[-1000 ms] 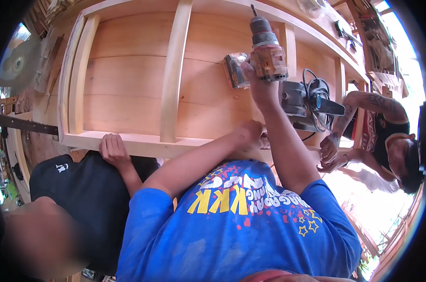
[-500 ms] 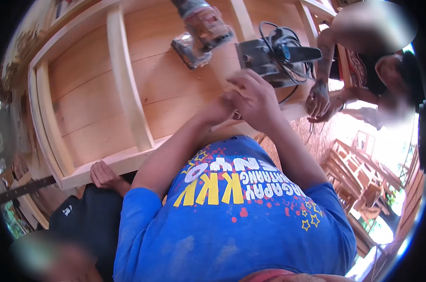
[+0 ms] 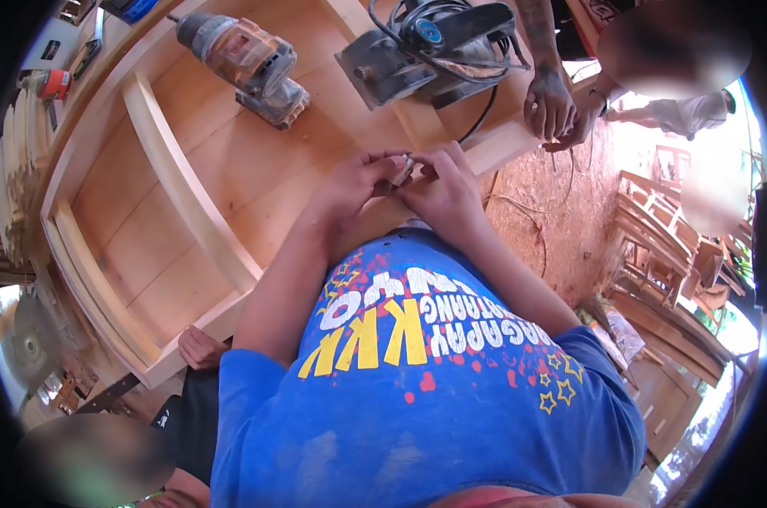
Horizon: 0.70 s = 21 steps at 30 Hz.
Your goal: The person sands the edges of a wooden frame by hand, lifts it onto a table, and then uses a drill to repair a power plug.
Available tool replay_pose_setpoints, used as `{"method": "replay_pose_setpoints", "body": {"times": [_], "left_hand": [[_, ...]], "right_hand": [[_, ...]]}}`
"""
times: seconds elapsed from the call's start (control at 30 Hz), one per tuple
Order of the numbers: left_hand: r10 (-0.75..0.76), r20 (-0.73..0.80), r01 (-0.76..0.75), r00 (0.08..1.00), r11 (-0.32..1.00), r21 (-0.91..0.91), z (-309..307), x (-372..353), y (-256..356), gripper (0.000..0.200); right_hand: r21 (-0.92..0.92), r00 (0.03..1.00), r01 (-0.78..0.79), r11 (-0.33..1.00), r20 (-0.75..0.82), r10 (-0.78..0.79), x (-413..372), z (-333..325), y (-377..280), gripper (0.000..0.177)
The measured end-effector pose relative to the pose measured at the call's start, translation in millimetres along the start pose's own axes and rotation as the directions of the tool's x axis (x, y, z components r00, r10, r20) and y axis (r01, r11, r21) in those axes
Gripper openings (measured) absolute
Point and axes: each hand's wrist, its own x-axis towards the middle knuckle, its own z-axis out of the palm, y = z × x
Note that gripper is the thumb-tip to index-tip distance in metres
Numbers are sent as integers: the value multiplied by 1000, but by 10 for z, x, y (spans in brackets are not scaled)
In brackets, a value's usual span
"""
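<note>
My left hand is closed, pinching a small silvery piece between thumb and fingers; its exact kind is too small to make out. Close against it, my right hand has its fingers bent in a pinch, and what they hold, if anything, is hidden. Both hands are above the near edge of a wooden frame panel, in front of my blue shirt. Beyond them on the panel lie a cordless drill and a black power tool with its cord coiled on top.
Another person's hands are at the panel's right end, near a cord. A second person's hand grips the near left edge. Stacked wooden pieces stand at right. A red tape measure-like item lies at far left.
My hands have parted slightly, and the small silvery piece now shows between them. The view has shifted, bringing more of the drill and the panel's far left side into sight.
</note>
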Motion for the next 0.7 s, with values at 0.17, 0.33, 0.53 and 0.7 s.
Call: {"method": "replay_pose_setpoints", "body": {"times": [0.17,0.33,0.53,0.7], "left_hand": [[67,-39,-65,997,997,46,50,-18,-1,30],[164,-84,-152,983,979,137,68,25,-24,30],[62,-79,-65,995,997,-37,-4,73,-35,30],[19,-75,-31,997,987,-160,-77,87,-75,31]], "right_hand": [[-14,997,70,997,-26,-70,12,-24,29,41],[13,981,157,987,-118,-154,-8,52,96,31],[142,968,245,959,22,-250,56,-73,214,22],[262,975,177,949,84,-206,1,-98,226,23]]}}
